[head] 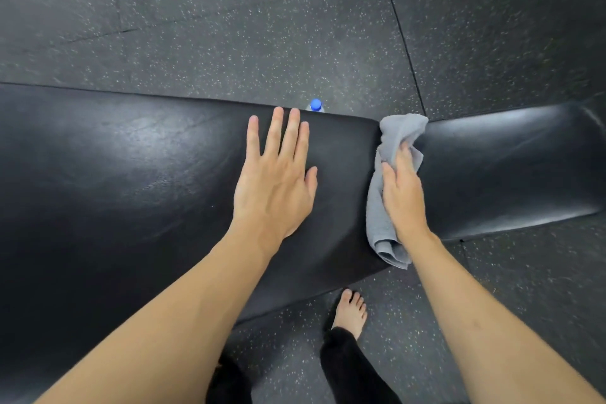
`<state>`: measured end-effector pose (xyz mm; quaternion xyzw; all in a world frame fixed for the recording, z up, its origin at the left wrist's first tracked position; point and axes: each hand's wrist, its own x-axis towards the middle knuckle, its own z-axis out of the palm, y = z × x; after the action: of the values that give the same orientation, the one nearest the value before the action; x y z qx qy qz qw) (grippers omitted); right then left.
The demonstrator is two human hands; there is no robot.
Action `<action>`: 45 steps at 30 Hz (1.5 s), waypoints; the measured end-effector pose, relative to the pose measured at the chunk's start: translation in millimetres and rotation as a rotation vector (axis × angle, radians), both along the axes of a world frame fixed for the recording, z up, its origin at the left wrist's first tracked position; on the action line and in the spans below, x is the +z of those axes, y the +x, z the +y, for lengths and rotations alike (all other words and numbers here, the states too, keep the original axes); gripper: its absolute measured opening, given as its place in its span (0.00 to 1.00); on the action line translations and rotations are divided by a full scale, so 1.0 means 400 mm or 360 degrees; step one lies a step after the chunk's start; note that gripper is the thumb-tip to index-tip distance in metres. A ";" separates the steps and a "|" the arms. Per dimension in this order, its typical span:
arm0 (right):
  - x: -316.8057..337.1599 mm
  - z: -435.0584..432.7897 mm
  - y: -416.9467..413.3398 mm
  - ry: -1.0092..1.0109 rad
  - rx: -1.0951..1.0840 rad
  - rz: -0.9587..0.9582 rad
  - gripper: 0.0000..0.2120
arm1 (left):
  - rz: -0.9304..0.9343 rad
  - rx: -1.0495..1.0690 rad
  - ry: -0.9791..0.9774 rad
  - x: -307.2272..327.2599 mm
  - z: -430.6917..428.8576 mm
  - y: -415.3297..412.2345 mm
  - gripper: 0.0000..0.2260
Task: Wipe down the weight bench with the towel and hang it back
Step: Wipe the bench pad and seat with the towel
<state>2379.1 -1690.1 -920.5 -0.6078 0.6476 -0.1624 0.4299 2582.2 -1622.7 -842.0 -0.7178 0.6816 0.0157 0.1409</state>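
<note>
Towel point(387, 174), grey and bunched up, is lying across the black padded table point(131, 190) right at the seam where the long pad is meeting the shorter pad on the right. Its long axis is running from the far edge to the near edge, so basically crosswise to the table, with the near end hanging a bit over the near edge. The right hand point(401, 193) is pressing down on it, fingers curled into the cloth, so that grip is closed around a fold of it. The left hand point(275, 180) is lying flat on the long pad, fingers spread and pointing at the far edge, holding nothing. Behind the far edge a bottle point(315, 105) is poking up, only its blue cap really showing. A bare foot point(352, 311) is standing on the speckled floor point(229, 26) by the near edge. Both ends of the table are getting cut off or distorted by the wide lens.
</note>
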 end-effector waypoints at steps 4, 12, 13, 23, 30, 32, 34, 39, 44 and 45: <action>0.059 0.028 0.171 -0.0144 0.0266 -0.0216 0.27 | -0.0025 0.0002 0.0020 0.002 -0.001 -0.002 0.30; 0.037 -0.019 0.139 -0.0349 0.0680 -0.0205 0.25 | -0.0042 0.0006 -0.0023 0.003 -0.005 -0.001 0.30; 0.021 -0.031 0.119 -0.0321 0.0619 -0.0176 0.25 | -0.0029 0.0012 -0.0028 0.005 -0.005 -0.001 0.30; -0.012 0.126 -0.008 -0.0208 0.0108 -0.0165 0.30 | 0.0025 0.0047 -0.0100 -0.002 -0.008 0.000 0.30; -0.021 0.068 -0.173 -0.0226 0.0176 -0.0312 0.20 | 0.0053 0.0352 -0.0181 -0.056 -0.058 -0.173 0.29; -0.008 -0.041 -0.248 -0.0234 -0.0118 -0.0240 0.10 | 0.0101 0.0223 -0.0075 -0.095 -0.085 -0.262 0.31; 0.028 -0.159 -0.342 -0.0429 -0.0206 -0.0116 0.07 | 0.0128 0.0169 -0.0004 -0.134 -0.108 -0.327 0.32; 0.030 -0.313 -0.503 -0.0565 0.0402 0.0347 0.14 | 0.0056 0.0172 0.0007 -0.184 -0.125 -0.366 0.33; -0.107 -0.249 -0.377 -0.0579 0.0951 0.0990 0.26 | 0.0022 0.0169 0.0014 -0.187 -0.127 -0.367 0.33; -0.126 -0.249 -0.337 -0.0606 0.1028 0.0971 0.26 | 0.0013 0.0171 0.0017 -0.188 -0.129 -0.367 0.33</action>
<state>2244.5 -1789.9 -970.7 -0.8656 0.4810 0.0495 0.1301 2435.3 -1674.1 -917.3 -0.7526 0.6426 0.0297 0.1409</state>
